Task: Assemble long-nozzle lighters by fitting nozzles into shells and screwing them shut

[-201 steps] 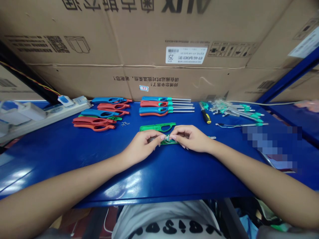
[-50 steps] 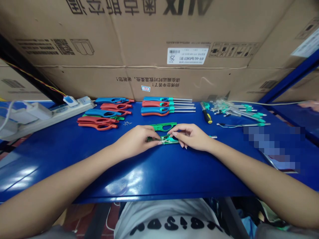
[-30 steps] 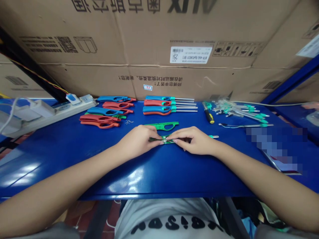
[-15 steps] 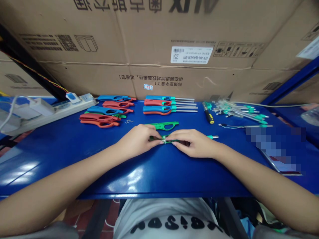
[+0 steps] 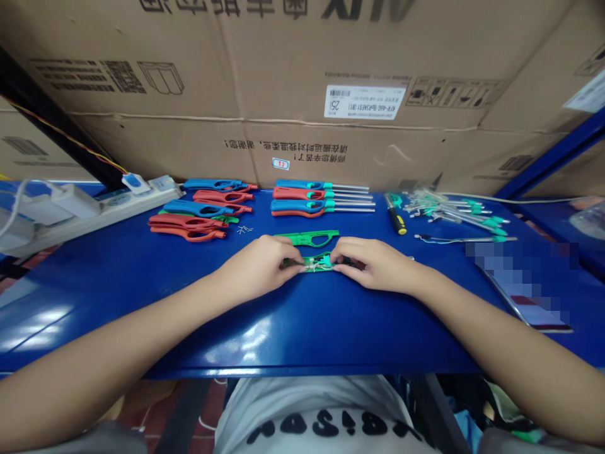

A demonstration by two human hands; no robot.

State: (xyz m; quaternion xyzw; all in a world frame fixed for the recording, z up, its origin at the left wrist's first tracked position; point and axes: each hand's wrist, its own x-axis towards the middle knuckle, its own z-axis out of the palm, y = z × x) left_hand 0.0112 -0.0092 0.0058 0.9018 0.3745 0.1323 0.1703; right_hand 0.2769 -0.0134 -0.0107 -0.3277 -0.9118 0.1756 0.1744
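Note:
Between my hands lies a green lighter half-shell point(image 5: 316, 263), its inside facing up, with a teal part and thin wires showing in it. My left hand point(image 5: 259, 263) pinches its left end. The fingers of my right hand point(image 5: 373, 263) are closed on its right end, by the teal part. Just beyond, a second green half-shell point(image 5: 314, 238) rests on the blue table, partly behind my left hand. The metal rod is mostly hidden by my right hand.
Blue and red handle shells point(image 5: 198, 211) are stacked at left, beside small screws point(image 5: 244, 229) and a power strip point(image 5: 118, 205). Assembled lighters point(image 5: 307, 205), a screwdriver point(image 5: 395, 214), lighter rods point(image 5: 458, 211) and a phone point(image 5: 524, 290) lie behind and right. A cardboard box point(image 5: 283, 101) backs the table.
My right hand has shifted slightly right along the green half-shell, uncovering the teal part and wires. My left hand stays at the left end.

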